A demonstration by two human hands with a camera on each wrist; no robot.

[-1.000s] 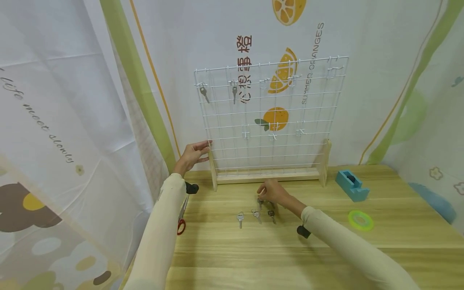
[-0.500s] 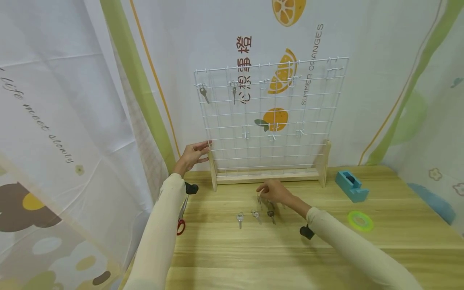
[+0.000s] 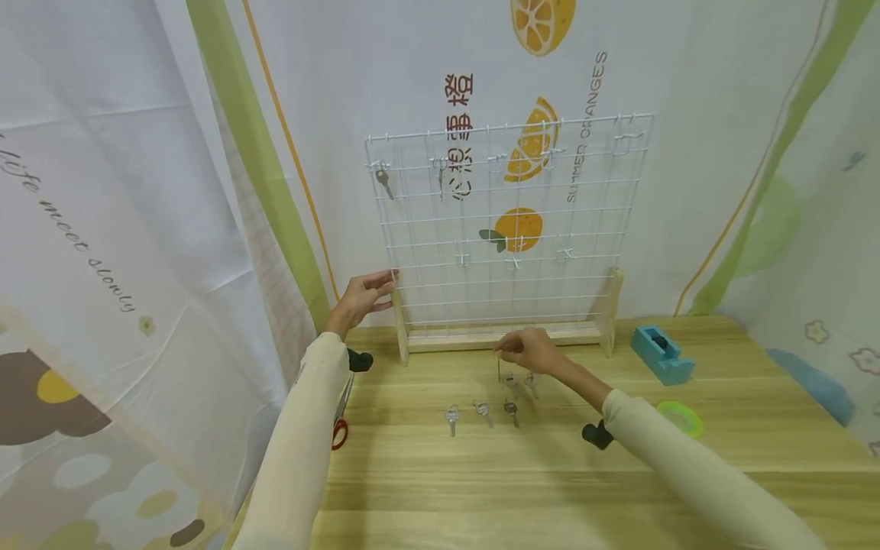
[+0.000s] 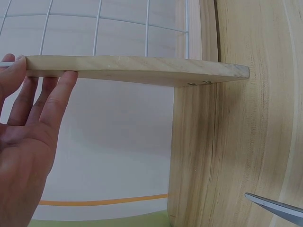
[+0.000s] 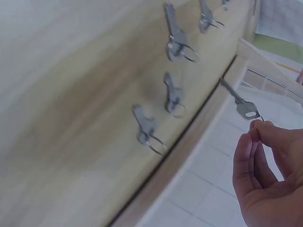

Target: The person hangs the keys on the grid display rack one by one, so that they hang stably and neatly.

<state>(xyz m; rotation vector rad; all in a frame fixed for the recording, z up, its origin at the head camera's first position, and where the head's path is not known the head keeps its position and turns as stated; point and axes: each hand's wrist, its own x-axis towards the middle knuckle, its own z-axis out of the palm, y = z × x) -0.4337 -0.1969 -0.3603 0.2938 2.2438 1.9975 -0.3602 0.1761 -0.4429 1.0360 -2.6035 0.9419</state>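
Observation:
My left hand (image 3: 360, 299) holds the upper end of the wire rack's left wooden upright (image 4: 142, 66). Its thumb is on one edge and its fingers on the other face in the left wrist view. My right hand (image 5: 270, 170) pinches a key (image 5: 247, 110) by its small ring, between thumb and fingertips. In the head view this key hangs in front of the rack's wooden base bar (image 3: 454, 344). Below it several other ringed keys (image 3: 511, 412) lie on the table. Two keys, one at the far left (image 3: 383, 182), hang from hooks in the grid's upper row.
More white hooks (image 3: 514, 263) sit lower on the grid. Red-handled scissors (image 3: 340, 433) lie left of the keys, partly behind the left sleeve. A blue tape dispenser (image 3: 663, 355) and a yellow-green ring (image 3: 681, 418) stand to the right. Printed curtains surround the table.
My right hand has lifted the key up from the table and moved slightly right, towards the base bar. The left hand has kept its hold on the upright. The head view has shifted a little.

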